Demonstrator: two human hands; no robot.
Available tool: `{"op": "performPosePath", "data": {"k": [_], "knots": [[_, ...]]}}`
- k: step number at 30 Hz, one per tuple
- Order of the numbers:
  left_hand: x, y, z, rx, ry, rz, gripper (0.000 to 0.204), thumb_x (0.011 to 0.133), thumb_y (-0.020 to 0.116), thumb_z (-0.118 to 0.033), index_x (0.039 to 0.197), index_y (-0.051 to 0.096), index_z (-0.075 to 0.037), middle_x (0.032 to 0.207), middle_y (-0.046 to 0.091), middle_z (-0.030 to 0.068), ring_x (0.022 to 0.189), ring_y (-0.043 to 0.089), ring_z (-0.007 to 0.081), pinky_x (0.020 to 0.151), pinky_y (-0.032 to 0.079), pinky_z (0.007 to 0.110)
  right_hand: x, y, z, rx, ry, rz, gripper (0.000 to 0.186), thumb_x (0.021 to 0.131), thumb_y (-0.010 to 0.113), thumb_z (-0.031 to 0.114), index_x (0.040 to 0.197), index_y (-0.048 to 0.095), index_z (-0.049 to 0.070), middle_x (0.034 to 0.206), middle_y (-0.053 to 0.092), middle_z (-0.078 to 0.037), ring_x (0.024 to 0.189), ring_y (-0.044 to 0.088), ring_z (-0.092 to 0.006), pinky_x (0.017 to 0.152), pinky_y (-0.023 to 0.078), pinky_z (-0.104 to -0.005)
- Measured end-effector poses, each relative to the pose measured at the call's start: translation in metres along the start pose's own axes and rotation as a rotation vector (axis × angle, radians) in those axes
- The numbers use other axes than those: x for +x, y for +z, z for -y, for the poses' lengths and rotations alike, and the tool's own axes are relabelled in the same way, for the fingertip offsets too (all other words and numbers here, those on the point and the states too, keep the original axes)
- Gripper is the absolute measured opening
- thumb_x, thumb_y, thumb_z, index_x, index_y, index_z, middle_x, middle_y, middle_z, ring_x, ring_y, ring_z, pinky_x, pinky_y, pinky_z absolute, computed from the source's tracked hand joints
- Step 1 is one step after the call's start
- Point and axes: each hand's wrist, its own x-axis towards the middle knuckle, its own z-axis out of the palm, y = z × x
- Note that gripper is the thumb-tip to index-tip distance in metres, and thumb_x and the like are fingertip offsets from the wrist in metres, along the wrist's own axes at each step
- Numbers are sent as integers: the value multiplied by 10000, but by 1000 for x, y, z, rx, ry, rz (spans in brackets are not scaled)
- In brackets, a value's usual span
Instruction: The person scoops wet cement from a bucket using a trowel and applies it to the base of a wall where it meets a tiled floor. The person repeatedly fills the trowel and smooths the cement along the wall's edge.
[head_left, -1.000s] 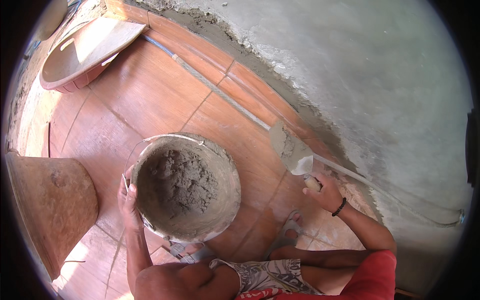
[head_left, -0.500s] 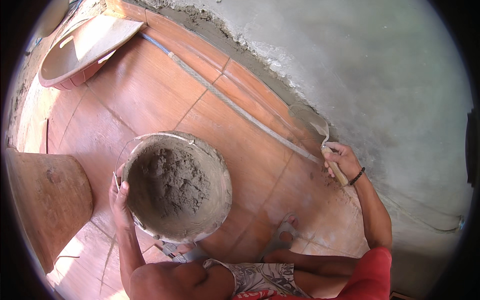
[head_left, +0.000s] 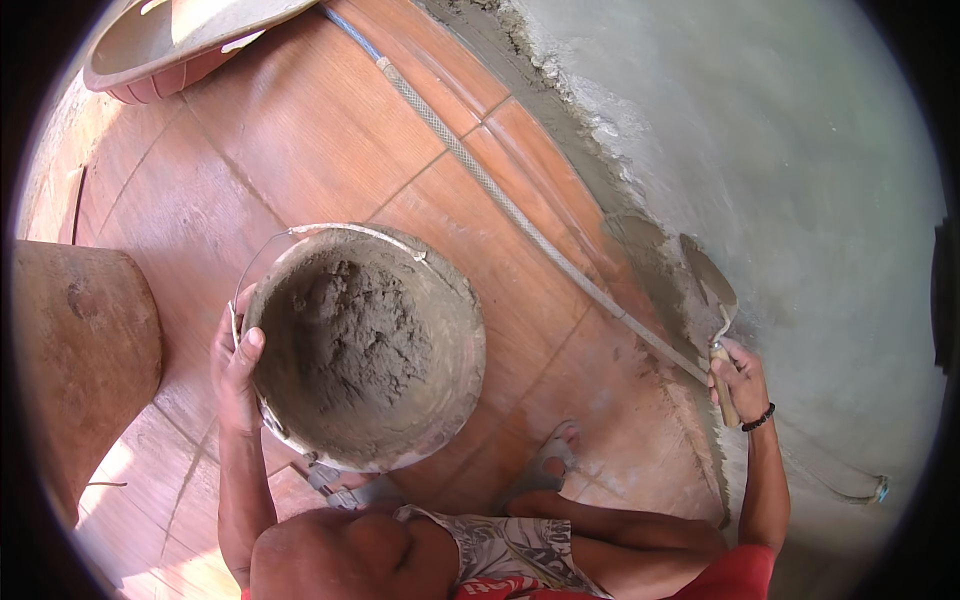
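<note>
My left hand grips the left rim of a mortar-crusted bucket, thumb over the edge. The bucket tilts toward me, and wet grey mortar lies inside it. Its wire handle rests against the far side. On the right, my right hand is closed round the wooden handle of a trowel. The trowel's blade is beside the grey wall, just above a strip of wet mortar along the wall's base. Whether the blade touches the wall I cannot tell.
A braided hose runs across the orange floor tiles and passes near my right hand. At the upper left sits a reddish basin. A large brown pot-like container stands at the left. My sandalled feet are close behind the bucket.
My right hand has moved the trowel right, away from the tile-edge mortar toward the wall. My left hand still holds the bucket. The whole view has shifted slightly.
</note>
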Motion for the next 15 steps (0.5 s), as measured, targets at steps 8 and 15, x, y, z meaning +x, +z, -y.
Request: {"op": "performPosePath", "data": {"k": [8,15], "knots": [[1,1,0,-31,-5,1,749,769,747,-417,1324,514,29,1245,594,112,1188,528,229,1078,349,364,45,73,12,-321,-53,246,314,906,647,136,1150,594,-53,711,578,-23,538,555,-107,480,462,-261],[1,0,1,-3,-12,-32,757,764,745,-425,1326,514,25,1245,592,116,1191,526,230,1083,342,363,88,49,21,-12,138,124,428,926,639,188,1290,536,-13,670,606,-78,442,553,-138,381,430,-278]]}}
